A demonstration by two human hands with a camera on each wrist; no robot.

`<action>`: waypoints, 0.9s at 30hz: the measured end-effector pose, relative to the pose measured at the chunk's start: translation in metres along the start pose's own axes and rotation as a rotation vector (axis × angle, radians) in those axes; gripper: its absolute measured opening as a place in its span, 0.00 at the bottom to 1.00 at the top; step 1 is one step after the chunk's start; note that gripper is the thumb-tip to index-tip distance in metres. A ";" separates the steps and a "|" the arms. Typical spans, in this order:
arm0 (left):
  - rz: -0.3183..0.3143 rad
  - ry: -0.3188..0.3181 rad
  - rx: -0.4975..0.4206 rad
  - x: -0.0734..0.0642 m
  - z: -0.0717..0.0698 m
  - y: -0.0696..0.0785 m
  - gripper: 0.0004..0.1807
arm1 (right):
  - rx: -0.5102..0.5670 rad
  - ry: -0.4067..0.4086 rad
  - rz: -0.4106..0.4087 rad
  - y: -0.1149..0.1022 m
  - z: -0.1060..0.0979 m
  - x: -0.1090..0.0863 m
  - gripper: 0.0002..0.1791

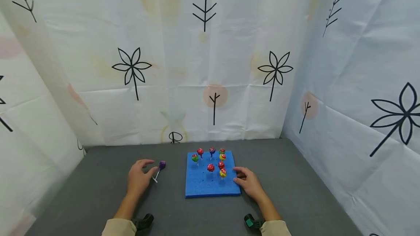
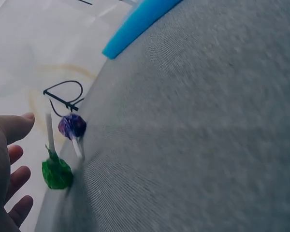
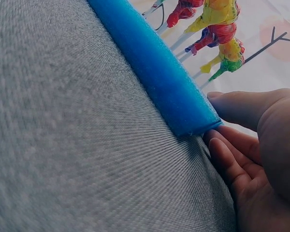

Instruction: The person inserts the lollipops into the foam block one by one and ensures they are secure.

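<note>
My left hand is at the left with thumb and fingers spread apart. Right by its fingertips lies a purple-wrapped lollipop with a white stick. The left wrist view also shows a green-wrapped lollipop beside the purple one, stick pointing up in that view; in the head view the hand hides its head. My right hand pinches the right edge of a blue foam board, thumb at the top edge and fingers at the side and underneath. Several lollipops stand in the board, among them a red one and a yellow-red one.
A grey cloth-covered table carries everything. Printed white curtains enclose its back and sides. Small holes show in the board's top between and in front of the lollipops.
</note>
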State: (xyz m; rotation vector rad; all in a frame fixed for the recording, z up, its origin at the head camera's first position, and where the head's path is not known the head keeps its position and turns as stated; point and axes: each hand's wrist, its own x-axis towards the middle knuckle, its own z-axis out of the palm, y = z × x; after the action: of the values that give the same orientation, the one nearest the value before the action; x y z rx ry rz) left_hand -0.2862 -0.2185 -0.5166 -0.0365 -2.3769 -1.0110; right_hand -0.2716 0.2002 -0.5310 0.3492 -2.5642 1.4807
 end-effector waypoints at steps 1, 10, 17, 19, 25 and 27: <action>-0.013 0.001 0.005 -0.001 0.000 -0.002 0.15 | -0.004 -0.002 -0.009 0.000 0.000 0.000 0.18; -0.100 -0.013 -0.013 -0.009 -0.003 -0.010 0.16 | 0.005 0.002 0.000 -0.001 -0.001 0.000 0.18; -0.129 -0.082 0.001 -0.012 -0.005 -0.014 0.18 | -0.003 0.000 -0.019 -0.001 -0.001 -0.001 0.18; -0.136 -0.099 0.011 -0.012 -0.006 -0.015 0.18 | -0.008 -0.004 -0.013 0.000 0.000 -0.001 0.18; -0.148 -0.125 0.052 -0.013 -0.007 -0.015 0.19 | -0.002 -0.013 0.000 0.000 -0.001 0.001 0.18; -0.150 -0.128 0.068 -0.014 -0.007 -0.015 0.19 | -0.001 -0.013 0.001 0.000 -0.001 0.001 0.18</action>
State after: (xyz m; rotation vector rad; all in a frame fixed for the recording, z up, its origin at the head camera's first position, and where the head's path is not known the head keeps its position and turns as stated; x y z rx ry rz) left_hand -0.2746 -0.2314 -0.5289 0.1074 -2.5603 -1.0234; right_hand -0.2723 0.2011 -0.5298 0.3590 -2.5759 1.4820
